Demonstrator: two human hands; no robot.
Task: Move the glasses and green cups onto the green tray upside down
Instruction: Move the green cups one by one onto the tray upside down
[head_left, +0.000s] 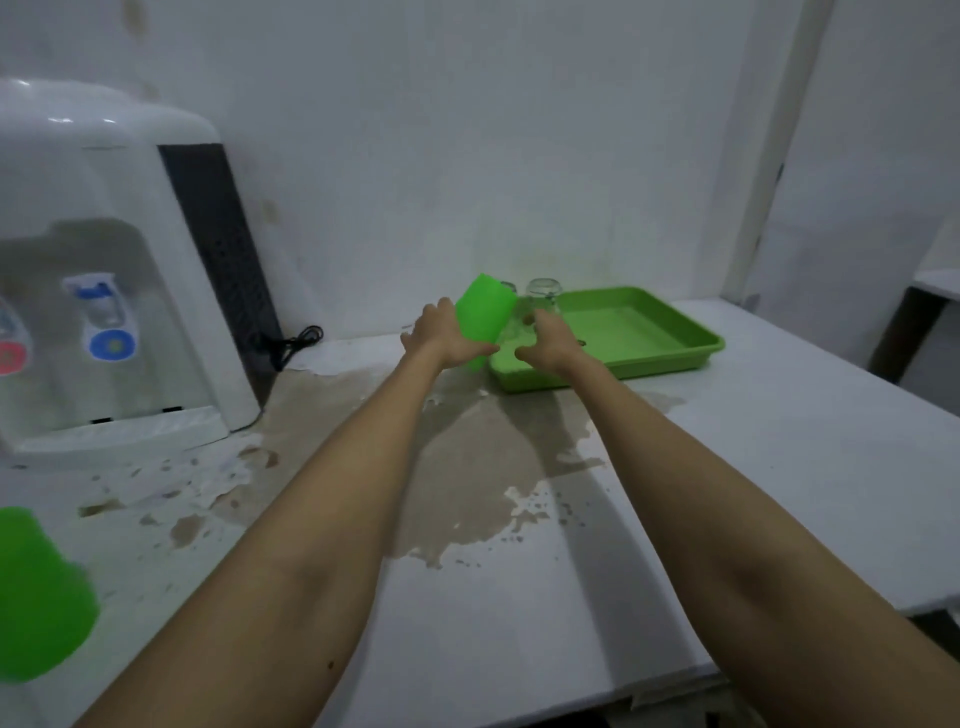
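Note:
My left hand (441, 335) grips a bright green cup (483, 312), tilted with its base up and to the left, just over the left end of the green tray (675, 338). My right hand (550, 338) is closed around a clear glass (543, 293) held base-up over the tray's near left corner. Another clear glass (508, 286) shows partly behind the green cup; where it stands is hidden. A second green cup (39, 592) stands upside down at the near left of the table.
A white water dispenser (104, 270) with blue and red taps stands at the left, its black cord (293, 343) lying by the wall. The white table (779, 467) has a large worn brown patch in the middle. Its right edge drops off beyond the tray.

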